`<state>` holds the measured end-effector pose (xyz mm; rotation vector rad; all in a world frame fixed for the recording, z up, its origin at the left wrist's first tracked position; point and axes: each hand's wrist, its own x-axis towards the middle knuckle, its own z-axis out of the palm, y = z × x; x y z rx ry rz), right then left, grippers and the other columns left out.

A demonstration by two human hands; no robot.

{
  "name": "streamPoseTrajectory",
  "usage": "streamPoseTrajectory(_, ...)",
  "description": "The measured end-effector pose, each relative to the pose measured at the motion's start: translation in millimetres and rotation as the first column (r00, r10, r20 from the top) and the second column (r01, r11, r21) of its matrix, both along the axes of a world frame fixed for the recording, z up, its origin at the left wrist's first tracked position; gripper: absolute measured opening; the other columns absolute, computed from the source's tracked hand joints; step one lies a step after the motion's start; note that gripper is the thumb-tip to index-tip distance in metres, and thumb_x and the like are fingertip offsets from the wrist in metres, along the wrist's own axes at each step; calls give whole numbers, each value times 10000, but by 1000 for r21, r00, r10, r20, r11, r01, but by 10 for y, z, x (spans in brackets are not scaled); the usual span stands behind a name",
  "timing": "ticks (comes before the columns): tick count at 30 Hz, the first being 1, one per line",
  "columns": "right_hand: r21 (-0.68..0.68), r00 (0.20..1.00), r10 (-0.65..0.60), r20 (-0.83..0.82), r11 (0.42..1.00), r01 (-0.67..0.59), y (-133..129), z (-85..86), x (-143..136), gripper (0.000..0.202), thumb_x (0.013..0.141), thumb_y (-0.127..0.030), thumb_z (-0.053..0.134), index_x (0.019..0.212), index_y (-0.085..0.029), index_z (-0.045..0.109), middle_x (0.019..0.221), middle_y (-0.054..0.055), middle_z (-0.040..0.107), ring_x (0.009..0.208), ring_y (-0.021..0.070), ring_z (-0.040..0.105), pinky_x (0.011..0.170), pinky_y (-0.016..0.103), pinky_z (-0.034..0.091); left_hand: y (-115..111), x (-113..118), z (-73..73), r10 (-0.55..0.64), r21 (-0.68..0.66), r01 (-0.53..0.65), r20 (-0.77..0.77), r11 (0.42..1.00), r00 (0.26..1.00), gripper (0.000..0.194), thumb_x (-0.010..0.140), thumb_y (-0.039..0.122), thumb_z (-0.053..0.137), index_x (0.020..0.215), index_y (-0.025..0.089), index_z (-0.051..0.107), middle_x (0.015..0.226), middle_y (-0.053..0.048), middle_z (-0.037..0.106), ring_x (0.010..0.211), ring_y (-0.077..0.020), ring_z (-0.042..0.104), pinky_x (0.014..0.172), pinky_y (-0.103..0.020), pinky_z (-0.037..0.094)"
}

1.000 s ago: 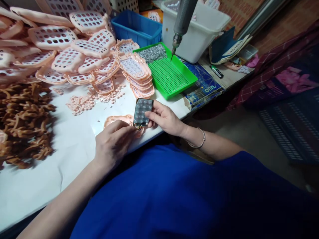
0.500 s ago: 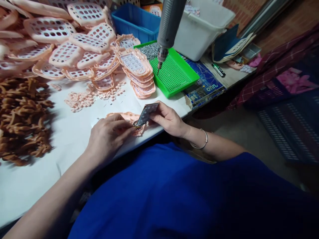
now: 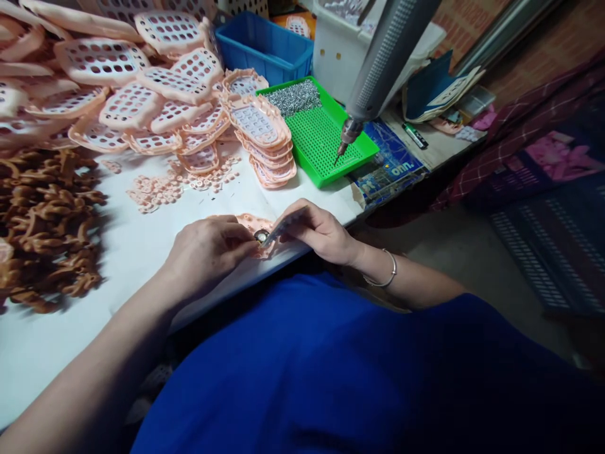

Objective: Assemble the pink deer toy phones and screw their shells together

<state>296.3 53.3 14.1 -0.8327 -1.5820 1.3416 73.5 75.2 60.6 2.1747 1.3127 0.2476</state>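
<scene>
Near the table's front edge lies a pink plastic shell, partly covered by my hands. A small round speaker-like part sits in it. My right hand pinches a thin dark circuit board along its right side, tilted over the shell. My left hand is closed at the shell's left side. Its fingertips are pressed together beside the round part and the board's lower end; what they grip is too small to make out.
An electric screwdriver hangs over a green tray with screws in it. Left of the tray are stacked pink shells, small pink pieces and brown parts. A blue bin stands behind.
The circuit board has tipped lower, so it shows nearly edge-on and the round part is more visible. The hanging screwdriver has swung to the right.
</scene>
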Motion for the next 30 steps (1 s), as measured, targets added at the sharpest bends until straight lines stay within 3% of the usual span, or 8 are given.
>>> streamPoseTrajectory(4, 252, 992, 73, 105, 963, -97, -4, -51, 72, 139, 1014, -312, 510, 998, -186, 566, 995, 54, 702, 959, 135, 689, 922, 323, 564, 37, 14, 35, 38, -64, -39, -19, 997, 999, 216, 781, 419, 625, 731, 267, 771, 735, -10, 725, 608, -170, 603, 571, -283, 392)
streamPoseTrajectory(9, 467, 978, 65, 196, 871, -152, 13, -120, 127, 145, 1033, -273, 471, 1051, -184, 585, 1032, 84, 712, 970, 145, 679, 898, 325, 563, 78, -25, 54, -25, -142, 26, 11, 990, 1000, 218, 781, 419, 623, 780, 265, 778, 771, -21, 748, 645, -182, 630, 613, -295, 427)
streamPoseTrajectory(19, 446, 976, 44, 215, 884, -139, 1, -121, 121, 175, 1040, -313, 447, 1039, -190, 571, 1026, 83, 719, 985, 147, 692, 898, 320, 566, 36, 20, 37, 55, -61, -57, -35, 997, 998, 202, 773, 416, 636, 740, 277, 779, 708, -12, 736, 621, -184, 615, 583, -292, 386)
streamPoseTrajectory(27, 581, 959, 46, 279, 788, -207, 29, -85, 139, 179, 1050, -284, 397, 1065, -201, 555, 1037, 92, 726, 992, 147, 691, 865, 307, 567, 48, 105, 93, 140, -81, -151, -119, 985, 983, 158, 722, 394, 668, 651, 262, 718, 622, 8, 692, 595, -187, 606, 587, -301, 365)
streamPoseTrajectory(30, 488, 954, -2, 299, 860, -151, 35, -34, 103, 129, 1019, -225, 427, 1056, -187, 545, 998, 74, 713, 944, 143, 692, 850, 293, 561, 60, 110, 95, 152, -109, -166, -124, 980, 981, 172, 727, 399, 655, 647, 249, 682, 582, 14, 656, 558, -178, 569, 581, -300, 355)
